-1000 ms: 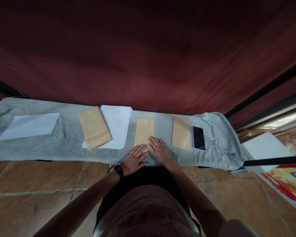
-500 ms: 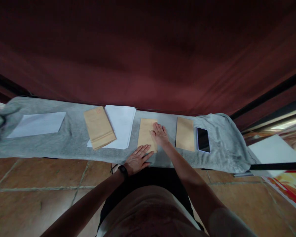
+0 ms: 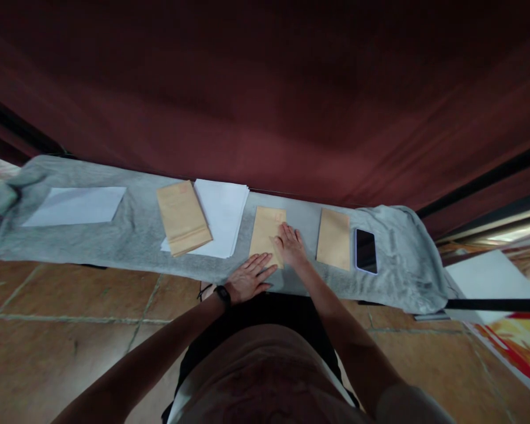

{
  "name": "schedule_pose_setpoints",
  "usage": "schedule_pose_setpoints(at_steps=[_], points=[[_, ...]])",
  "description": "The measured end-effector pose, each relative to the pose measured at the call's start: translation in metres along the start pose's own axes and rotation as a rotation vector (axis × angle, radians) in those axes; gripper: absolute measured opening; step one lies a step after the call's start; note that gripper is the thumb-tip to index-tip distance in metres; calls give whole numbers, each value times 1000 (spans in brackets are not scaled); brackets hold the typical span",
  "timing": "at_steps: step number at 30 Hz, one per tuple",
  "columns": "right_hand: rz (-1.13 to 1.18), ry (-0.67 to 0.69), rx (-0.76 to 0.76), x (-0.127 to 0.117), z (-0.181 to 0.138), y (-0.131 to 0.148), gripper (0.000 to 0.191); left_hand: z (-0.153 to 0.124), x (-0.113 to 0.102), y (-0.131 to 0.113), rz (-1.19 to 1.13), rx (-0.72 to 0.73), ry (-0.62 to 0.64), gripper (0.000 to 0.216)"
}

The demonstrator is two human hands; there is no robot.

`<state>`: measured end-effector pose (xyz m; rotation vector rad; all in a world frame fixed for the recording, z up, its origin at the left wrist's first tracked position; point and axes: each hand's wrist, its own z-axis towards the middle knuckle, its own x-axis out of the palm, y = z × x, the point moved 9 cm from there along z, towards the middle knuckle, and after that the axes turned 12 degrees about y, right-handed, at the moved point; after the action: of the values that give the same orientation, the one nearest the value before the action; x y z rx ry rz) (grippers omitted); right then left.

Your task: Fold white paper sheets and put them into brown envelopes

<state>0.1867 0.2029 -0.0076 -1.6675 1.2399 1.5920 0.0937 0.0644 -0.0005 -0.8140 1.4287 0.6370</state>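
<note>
A brown paper envelope (image 3: 265, 227) lies on the grey cloth in front of me. My left hand (image 3: 250, 278) rests flat across its near end, fingers stretched out; a black band circles that wrist. On the envelope's right edge lies my right hand (image 3: 291, 244), palm down with the fingers extended. The right palm partly covers that edge. To the left, a stack of brown envelopes (image 3: 183, 215) sits aslant, overlapping a pile of white paper (image 3: 223, 215). Another brown envelope (image 3: 333, 238) lies to the right of my right hand.
A phone (image 3: 365, 251) with a dark screen lies right of the single envelope. At the far left is a white sheet (image 3: 77, 205). Grey cloth (image 3: 406, 253) covers the long narrow surface. A dark red curtain (image 3: 265, 106) hangs behind it, and brown tiles (image 3: 83, 294) form the floor.
My right hand has slid slightly down along the envelope's right edge, baring its printed corner. My left hand stays at the near end. The whole view has tilted a little.
</note>
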Motion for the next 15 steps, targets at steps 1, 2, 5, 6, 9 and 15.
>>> schedule_pose_setpoints(at_steps=[1, 2, 5, 6, 9, 15], points=[[0, -11, -11, 1, -5, 1, 55, 0, 0, 0, -4, 0, 0, 61], [-1, -23, -26, 1, -10, 3, 55, 0, 1, 0, -7, 1, 3, 61], [-1, -61, -66, 1, -26, 8, 53, 1, 1, 0, -15, 4, 19, 61], [-1, -71, -76, 1, -31, 10, 53, 1, 1, 0, -17, 3, 21, 60], [-7, -85, -101, 3, -49, 17, 52, 0, -2, -1, -18, 0, 20, 60], [19, -111, -173, 10, -95, 37, 50, 1, -3, -1, -27, -14, 37, 58]])
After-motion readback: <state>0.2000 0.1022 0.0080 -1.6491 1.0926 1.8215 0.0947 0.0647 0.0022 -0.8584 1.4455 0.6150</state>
